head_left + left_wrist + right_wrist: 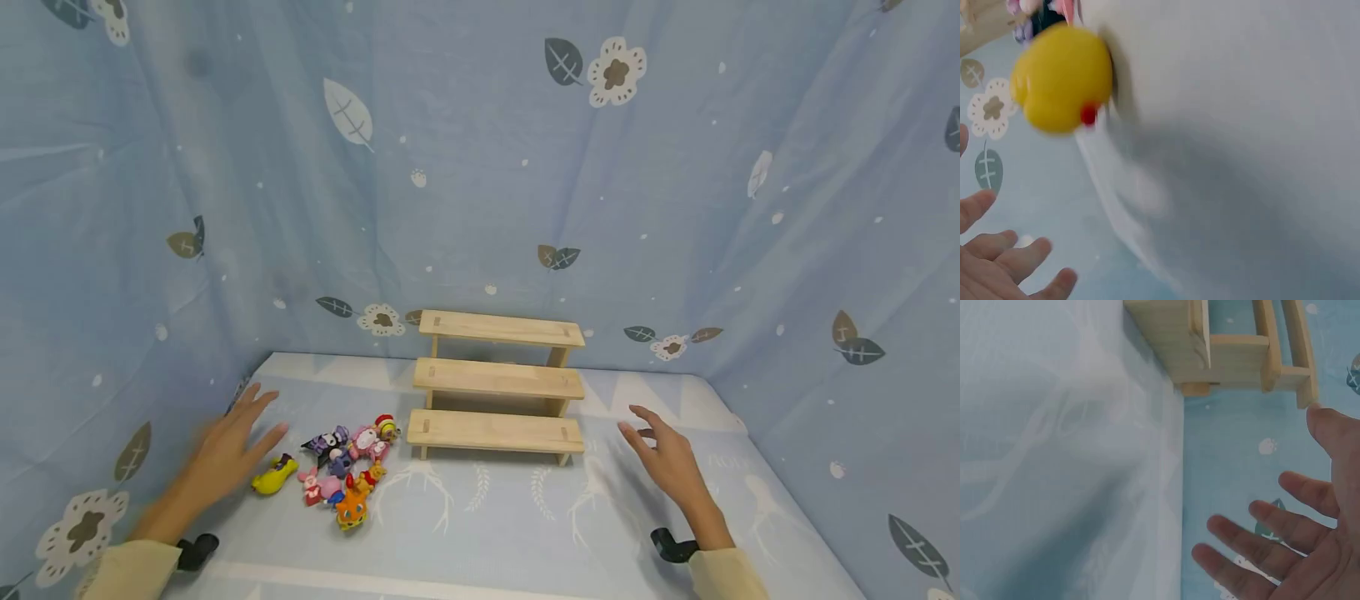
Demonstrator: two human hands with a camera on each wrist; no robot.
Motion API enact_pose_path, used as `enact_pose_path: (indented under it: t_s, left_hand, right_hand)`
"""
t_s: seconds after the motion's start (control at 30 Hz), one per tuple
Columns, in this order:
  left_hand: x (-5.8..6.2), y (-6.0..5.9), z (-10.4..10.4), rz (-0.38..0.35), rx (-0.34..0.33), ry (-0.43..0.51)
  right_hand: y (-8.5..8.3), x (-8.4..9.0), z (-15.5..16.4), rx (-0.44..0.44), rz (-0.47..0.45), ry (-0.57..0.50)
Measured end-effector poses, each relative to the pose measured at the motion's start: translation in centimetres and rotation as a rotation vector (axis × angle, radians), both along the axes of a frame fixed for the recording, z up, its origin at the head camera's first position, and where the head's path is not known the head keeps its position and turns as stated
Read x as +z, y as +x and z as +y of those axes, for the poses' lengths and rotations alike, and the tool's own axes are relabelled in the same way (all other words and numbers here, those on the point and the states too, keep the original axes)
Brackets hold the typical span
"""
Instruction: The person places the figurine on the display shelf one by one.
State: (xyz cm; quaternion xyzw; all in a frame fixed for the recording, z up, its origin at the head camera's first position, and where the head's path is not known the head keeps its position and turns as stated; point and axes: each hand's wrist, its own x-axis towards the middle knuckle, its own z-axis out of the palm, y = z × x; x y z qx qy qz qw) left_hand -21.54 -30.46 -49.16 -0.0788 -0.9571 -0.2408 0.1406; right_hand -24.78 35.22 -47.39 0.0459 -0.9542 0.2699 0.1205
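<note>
My left hand (228, 446) hovers at the left side of the table, fingers spread and holding nothing. Beside it lies a yellow toy figure (274, 475) with a dark purple top, which looms large and blurred as a yellow shape (1063, 78) in the left wrist view. Just right of that is a cluster of small toy figures, among them an orange one (351, 507), a purple-and-black one (327, 442) and a pink one (366, 442). My right hand (666, 458) is held over the table's right part, its fingers apart and nothing in them.
A three-tier wooden shelf (497, 377) stands at the back middle of the table, its bare steps facing me. Blue curtains (480, 167) with leaf and flower prints enclose the back and both sides. A pale patterned cloth (495, 533) covers the table.
</note>
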Motion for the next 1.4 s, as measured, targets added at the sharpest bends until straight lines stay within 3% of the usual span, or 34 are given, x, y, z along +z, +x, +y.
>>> enact_pose_path:
  t_s: [0.17, 0.47, 0.73, 0.93, 1.4]
  left_hand:
    - [-0.1, 0.0, 0.9, -0.108, -0.015, 0.143]
    - [-1.1, 0.0, 2.3, -0.062, -0.008, 0.244]
    - [-1.0, 0.0, 3.5, -0.069, -0.008, 0.248]
    - [-1.1, -0.1, 4.1, -0.077, -0.009, 0.248]
    - [-1.0, -0.1, 4.7, -0.095, -0.047, 0.256]
  right_hand:
    - [-0.9, -0.3, -1.1, -0.006, 0.032, -0.096]
    - [-2.5, -1.0, -3.0, 0.036, 0.06, -0.222]
    - [-4.2, -1.2, -4.2, 0.043, 0.002, -0.388]
    - [-5.6, -1.2, -4.8, 0.111, -0.03, -0.547]
    - [-7.8, -1.7, -6.1, 0.158, -0.103, -0.645]
